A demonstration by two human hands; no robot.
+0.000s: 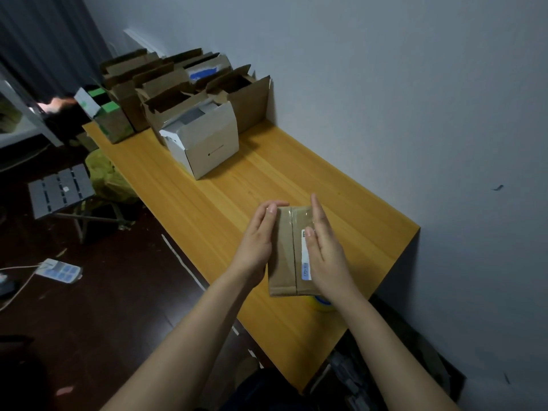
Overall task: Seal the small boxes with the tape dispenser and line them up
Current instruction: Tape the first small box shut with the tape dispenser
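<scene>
1. Close to the near edge of the wooden table (pixel 350 203), a roll of clear tape with a blue core (pixel 323 302) peeks out from behind the near right corner of the small box; most of it is hidden.
2. Just beyond it, the small brown cardboard box (pixel 286 256) sits between both hands with its flaps closed. A seam runs down its middle, and glossy clear tape crosses its far end. I cannot tell if it rests on the table or is held just above it.
3. The left hand (pixel 256 241) presses flat against the box's left side, fingers straight and together, thumb tip on the top far corner.
4. The right hand (pixel 326 253) lies along the right flap, fingers straight, partly covering a white label with a blue patch (pixel 305 264).
5. Farther along, around the middle of the table, a white carton (pixel 212 149) stands with its top flaps loose.
6. At the far end, against the wall, a cluster of open brown cartons (pixel 166 93) stands with flaps up, and a green-topped box (pixel 111 120) sits at the far left corner.
</scene>
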